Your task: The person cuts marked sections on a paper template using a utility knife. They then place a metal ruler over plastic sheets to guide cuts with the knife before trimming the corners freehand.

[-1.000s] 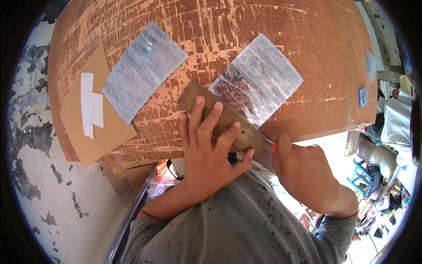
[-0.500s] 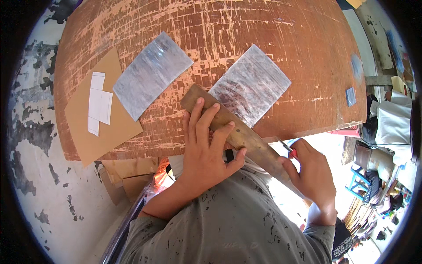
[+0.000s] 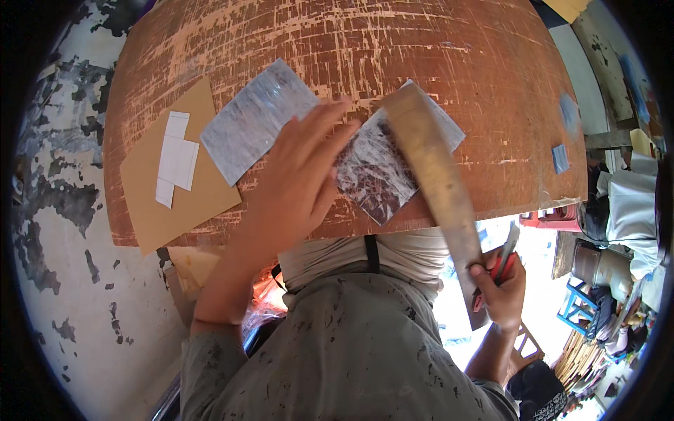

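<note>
With the right hand [image 3: 503, 293] clasping ruler [image 3: 437, 168] and red cutter [image 3: 503, 266], keep the tip [image 3: 513, 236] clear of the empty left hand [image 3: 295, 172], fingers [image 3: 317, 129] loosely spread.

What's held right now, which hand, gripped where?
Right hand: metal bar, near its lower end, plus a tool by its red part. Left hand: nothing held.

right hand's grip [image 3: 505, 296] round a long brown ruler [image 3: 446, 184] and red cutter [image 3: 503, 267], left hand's grip [image 3: 300, 172] spread over scratched desk [image 3: 498, 59], two cloudy sheets [image 3: 256, 118]
</note>
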{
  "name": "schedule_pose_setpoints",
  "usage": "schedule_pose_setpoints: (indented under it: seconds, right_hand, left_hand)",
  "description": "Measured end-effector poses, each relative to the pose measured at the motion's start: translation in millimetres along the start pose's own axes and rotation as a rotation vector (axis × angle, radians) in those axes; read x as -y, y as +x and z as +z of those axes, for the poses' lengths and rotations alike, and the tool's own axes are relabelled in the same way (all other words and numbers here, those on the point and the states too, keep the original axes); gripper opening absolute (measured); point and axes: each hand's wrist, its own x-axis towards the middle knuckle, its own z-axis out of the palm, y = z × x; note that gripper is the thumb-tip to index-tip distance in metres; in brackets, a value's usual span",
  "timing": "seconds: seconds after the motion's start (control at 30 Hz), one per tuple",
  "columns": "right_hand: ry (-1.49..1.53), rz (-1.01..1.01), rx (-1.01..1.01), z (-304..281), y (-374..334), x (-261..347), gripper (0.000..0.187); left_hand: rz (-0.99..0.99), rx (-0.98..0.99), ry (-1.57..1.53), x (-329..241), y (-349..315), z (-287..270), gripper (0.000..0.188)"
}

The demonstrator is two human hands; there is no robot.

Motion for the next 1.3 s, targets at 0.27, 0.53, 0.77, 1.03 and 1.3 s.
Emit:
schedule_pose_setpoints:
  seconds: [0.27,0.53,0.77,1.03,1.3]
  right_hand:
    - [0.072,-0.127,-0.122,-4.9,4.0,-17.2,0.029]
    - [0.162,-0.050,-0.074,9.3,6.7,0.5,0.027]
    - [0.130,-0.012,-0.022,17.8,4.5,6.2,0.025]
    - [0.068,0.196,0.166,23.2,0.5,12.6,0.025]
    - [-0.104,0.002,0.201,39.3,-4.8,8.1,0.023]
  left_hand:
    - [0.106,0.203,0.216,-11.5,-6.9,7.4,0.065]
    - [-0.119,-0.097,0.286,-38.5,-28.9,45.2,0.074]
    - [-0.205,-0.109,0.252,-40.0,-17.2,57.7,0.075]
    - [-0.115,-0.057,0.099,-36.8,-19.8,45.3,0.082]
    - [-0.095,0.159,0.184,-32.5,-13.5,52.2,0.096]
